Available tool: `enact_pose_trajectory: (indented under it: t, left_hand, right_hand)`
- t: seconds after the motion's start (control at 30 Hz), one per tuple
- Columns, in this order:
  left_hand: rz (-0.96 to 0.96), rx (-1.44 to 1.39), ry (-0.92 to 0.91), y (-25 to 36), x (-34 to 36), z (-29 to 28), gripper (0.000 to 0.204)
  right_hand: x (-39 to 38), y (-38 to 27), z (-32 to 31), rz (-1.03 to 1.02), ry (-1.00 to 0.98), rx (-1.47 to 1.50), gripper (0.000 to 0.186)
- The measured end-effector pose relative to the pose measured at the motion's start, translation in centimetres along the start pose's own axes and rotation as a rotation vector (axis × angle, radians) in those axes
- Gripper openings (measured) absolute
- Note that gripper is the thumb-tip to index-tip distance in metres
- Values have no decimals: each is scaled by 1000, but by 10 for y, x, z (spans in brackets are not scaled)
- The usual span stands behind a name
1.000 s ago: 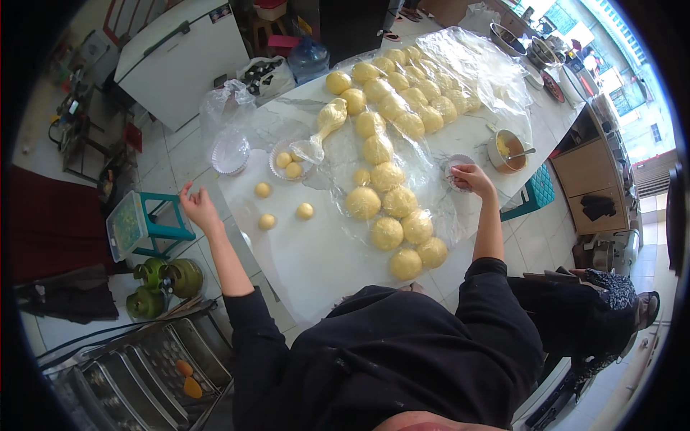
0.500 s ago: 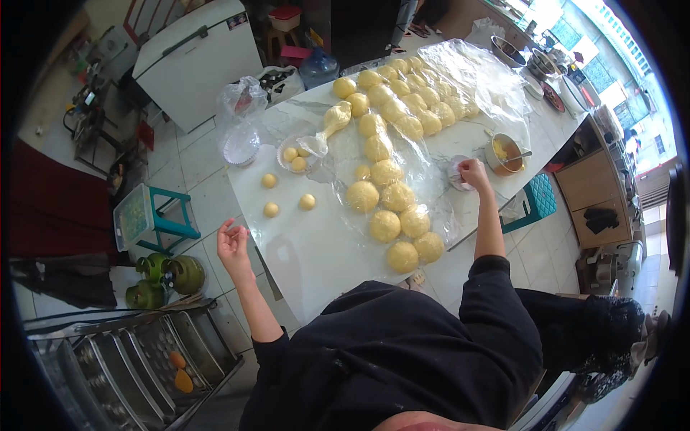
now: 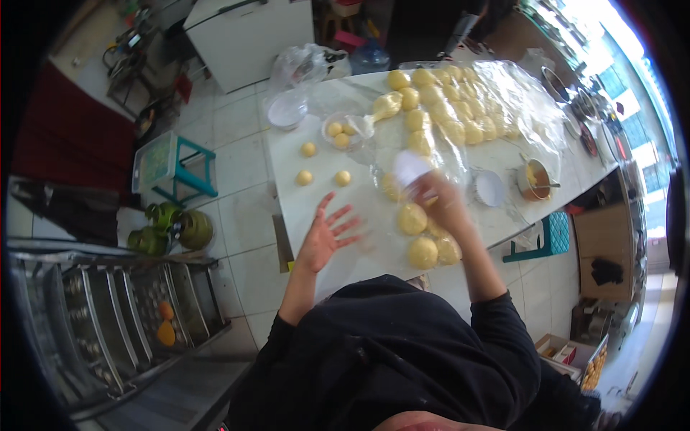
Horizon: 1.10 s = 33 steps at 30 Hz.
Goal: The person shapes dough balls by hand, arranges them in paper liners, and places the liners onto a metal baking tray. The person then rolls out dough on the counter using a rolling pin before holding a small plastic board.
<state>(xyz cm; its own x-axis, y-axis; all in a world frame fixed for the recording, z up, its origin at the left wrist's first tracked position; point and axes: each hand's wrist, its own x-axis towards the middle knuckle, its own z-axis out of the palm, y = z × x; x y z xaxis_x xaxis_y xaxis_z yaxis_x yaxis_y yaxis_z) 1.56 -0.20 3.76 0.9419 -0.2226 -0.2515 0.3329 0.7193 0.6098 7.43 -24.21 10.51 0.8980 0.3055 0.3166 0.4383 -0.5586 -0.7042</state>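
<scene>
White table (image 3: 296,215), dough balls (image 3: 422,253); tiled floor (image 3: 241,208), teal stools (image 3: 555,235); left hand (image 3: 323,243) spread-fingered, right hand (image 3: 442,203) gripping white cup (image 3: 410,167)

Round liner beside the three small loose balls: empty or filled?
Not empty: the liner holds three small balls, seen inside its rim. Can't tell whether that counts as full.

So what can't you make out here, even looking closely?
All in the head view:
- Right hand and the white paper cup it holds: motion blur hides the exact finger placement.
- Dough balls: some are hidden behind that hand; farther off, the shiny plastic sheet prevents a sure count.
- White cabinet: cut off by the upper edge.
- Yellow food: too small to identify.
</scene>
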Motion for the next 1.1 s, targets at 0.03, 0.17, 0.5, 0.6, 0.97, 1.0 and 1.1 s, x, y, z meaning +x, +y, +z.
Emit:
enact_pose_trajectory:
  t: [0.03,0.17,0.5,0.6,0.97,1.0,1.1]
  left_hand:
    - [-100,-158,-94,-5,-1,-1,43]
    - [-109,-27,101,-25,-14,-50,46]
    - [375,418,533,-17,-30,-67,39]
    - [346,407,556,-25,-23,-79,31]
    - [244,425,589,-27,-24,-68,29]
    - [243,423,592,-27,-22,-67,29]
    - [222,268,558,-20,-17,-64,31]
  right_hand:
    - [-6,-11,29,-187,-177,-187,14]
    - [2,-34,97,-396,-738,118,15]
    - [79,61,154,-169,-394,-224,49]
    - [69,-25,132,-12,-483,179,41]
    - [71,-21,174,-179,-479,269,37]
    - [83,-14,183,-73,-336,218,36]
    - [100,22,207,-211,-408,-89,38]
